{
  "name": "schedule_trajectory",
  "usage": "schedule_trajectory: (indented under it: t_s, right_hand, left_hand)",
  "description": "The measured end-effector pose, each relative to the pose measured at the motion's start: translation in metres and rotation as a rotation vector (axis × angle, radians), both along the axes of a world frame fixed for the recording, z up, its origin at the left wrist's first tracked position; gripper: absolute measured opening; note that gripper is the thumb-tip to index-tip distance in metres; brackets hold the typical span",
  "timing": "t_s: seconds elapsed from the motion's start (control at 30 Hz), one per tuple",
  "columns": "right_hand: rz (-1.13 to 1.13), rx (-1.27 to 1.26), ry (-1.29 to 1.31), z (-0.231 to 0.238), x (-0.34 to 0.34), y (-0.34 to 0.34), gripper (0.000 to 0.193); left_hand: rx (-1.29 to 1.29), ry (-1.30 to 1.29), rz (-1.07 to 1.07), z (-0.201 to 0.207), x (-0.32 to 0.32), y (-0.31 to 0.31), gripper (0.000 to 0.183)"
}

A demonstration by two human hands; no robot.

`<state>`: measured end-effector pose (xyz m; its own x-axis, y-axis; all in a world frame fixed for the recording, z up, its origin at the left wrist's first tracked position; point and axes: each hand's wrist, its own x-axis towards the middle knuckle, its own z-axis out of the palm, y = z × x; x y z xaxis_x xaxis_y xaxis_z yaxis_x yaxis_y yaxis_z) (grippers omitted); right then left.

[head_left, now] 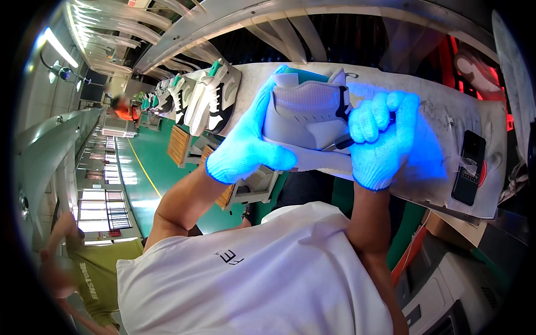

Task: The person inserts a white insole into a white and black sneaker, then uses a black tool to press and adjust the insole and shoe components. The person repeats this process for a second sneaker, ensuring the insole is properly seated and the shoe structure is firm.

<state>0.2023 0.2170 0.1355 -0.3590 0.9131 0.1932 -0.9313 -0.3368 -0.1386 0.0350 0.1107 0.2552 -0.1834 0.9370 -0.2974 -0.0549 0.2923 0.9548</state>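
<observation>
A light grey and white sneaker (304, 120) stands at the bench edge in front of me, its heel end nearest, under blue light. My left hand (245, 139), in a knitted work glove, grips its left side, thumb low near the sole. In my gloved right hand (382, 134) is a slim tool (341, 144) with a dark handle and a thin pointed tip. Fingers curl around the handle, most of which they hide. The tip meets the line where upper and sole join, on the shoe's right side; its exact kind cannot be made out.
Several white, black and green sneakers (215, 103) line the bench (259, 72) to the left. A dark phone (469, 167) lies at the right. Behind the bench, plastic strips (304, 36) hang by a red-lit shoe (477, 72). A person (103, 273) is at lower left.
</observation>
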Motion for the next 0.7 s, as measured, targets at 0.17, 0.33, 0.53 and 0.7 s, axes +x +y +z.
schedule_trajectory:
  t_s: [0.17,0.33,0.53,0.7]
  right_hand:
    - [0.119,0.119,0.107,-0.014,-0.006,0.014,0.037]
    - [-0.039,0.001,-0.130,-0.003,-0.019,0.002,0.045]
    - [-0.070,-0.009,-0.240,-0.003,-0.031,-0.006,0.050]
    - [-0.097,-0.022,-0.264,0.002,-0.038,-0.015,0.043]
  left_hand:
    - [0.027,-0.054,0.000,-0.009,-0.010,-0.002,0.149]
    - [0.043,0.153,-0.050,-0.020,-0.026,-0.013,0.145]
    - [0.021,0.400,0.016,-0.036,-0.029,-0.027,0.145]
    - [0.067,0.356,0.109,-0.054,-0.034,-0.027,0.136]
